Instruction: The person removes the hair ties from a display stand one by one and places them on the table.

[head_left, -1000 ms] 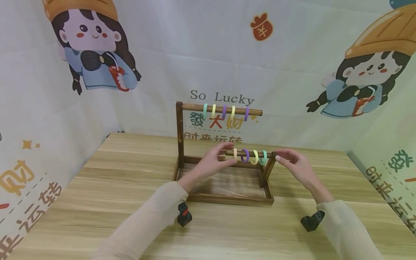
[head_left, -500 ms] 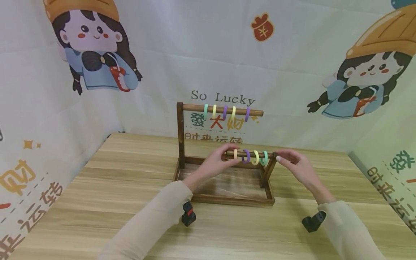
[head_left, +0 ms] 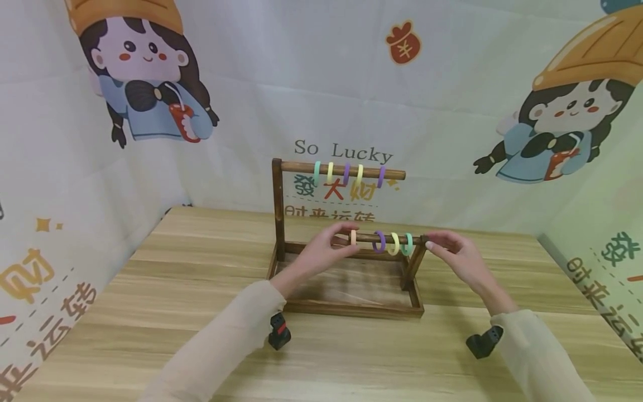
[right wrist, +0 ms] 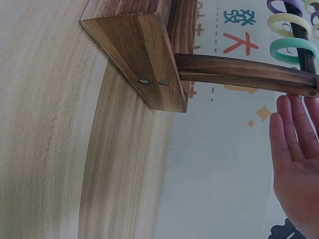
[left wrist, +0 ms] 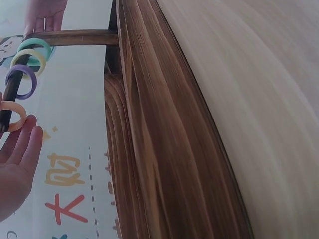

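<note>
A dark wooden rack point(head_left: 278, 212) has a tray base and two rods at different heights. On the lower rod hang a peach ring point(head_left: 353, 238), a purple ring point(head_left: 383, 242), a pale yellow ring point(head_left: 396, 244) and a mint ring point(head_left: 409, 244). My left hand point(head_left: 321, 251) pinches the peach ring near the rod's free left end, thumb below and fingers above in the head view. My right hand point(head_left: 462, 259) grips the top of the short right post point(head_left: 414, 265), where the lower rod joins it. In the right wrist view its fingers point(right wrist: 294, 119) reach up to that joint.
Several mint, yellow and purple rings hang on the upper rod point(head_left: 296, 166), behind and above the lower one. The rack's tray point(head_left: 351, 308) stands on a wood-grain table point(head_left: 201, 268). A printed cloth point(head_left: 261, 84) forms the backdrop behind it.
My left hand first reached right to the peach ring, then drew back left, sliding the ring along the lower rod toward its free end. My right hand stayed at the post.
</note>
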The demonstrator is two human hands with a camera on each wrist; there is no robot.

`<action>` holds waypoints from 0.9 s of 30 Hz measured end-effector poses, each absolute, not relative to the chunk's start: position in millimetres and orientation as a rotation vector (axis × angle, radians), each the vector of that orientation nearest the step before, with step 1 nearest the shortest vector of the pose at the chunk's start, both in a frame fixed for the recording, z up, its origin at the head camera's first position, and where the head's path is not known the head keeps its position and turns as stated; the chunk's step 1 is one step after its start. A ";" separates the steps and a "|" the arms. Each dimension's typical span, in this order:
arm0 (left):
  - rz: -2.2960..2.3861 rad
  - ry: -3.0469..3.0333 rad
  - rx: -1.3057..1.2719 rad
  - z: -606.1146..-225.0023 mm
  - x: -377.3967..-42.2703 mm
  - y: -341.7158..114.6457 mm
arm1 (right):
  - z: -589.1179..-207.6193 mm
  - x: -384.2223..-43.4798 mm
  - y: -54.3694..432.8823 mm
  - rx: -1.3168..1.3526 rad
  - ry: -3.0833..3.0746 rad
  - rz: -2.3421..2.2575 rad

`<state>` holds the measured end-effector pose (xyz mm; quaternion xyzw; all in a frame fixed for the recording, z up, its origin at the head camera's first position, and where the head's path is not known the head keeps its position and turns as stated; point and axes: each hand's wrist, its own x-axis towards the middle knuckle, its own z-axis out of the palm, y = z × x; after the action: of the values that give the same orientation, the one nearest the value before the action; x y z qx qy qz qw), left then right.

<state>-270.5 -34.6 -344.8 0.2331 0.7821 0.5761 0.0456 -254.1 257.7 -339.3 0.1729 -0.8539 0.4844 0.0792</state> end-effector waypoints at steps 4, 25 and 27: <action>1.748 2.387 0.690 -340.2 -265.1 -44.0 | -339.3 -254.1 257.5 0.515 -2.562 1.438; 1.735 2.474 0.696 -322.1 -238.7 -67.0 | -339.0 -253.6 258.3 0.514 -2.574 1.435; 1.741 2.465 0.703 -326.7 -241.7 -69.2 | -339.1 -253.5 258.1 0.513 -2.575 1.433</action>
<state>-241.7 -69.2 -326.7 0.2267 0.7955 0.5616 0.0215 -253.5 258.1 -339.1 0.1709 -0.8585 0.4776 0.0750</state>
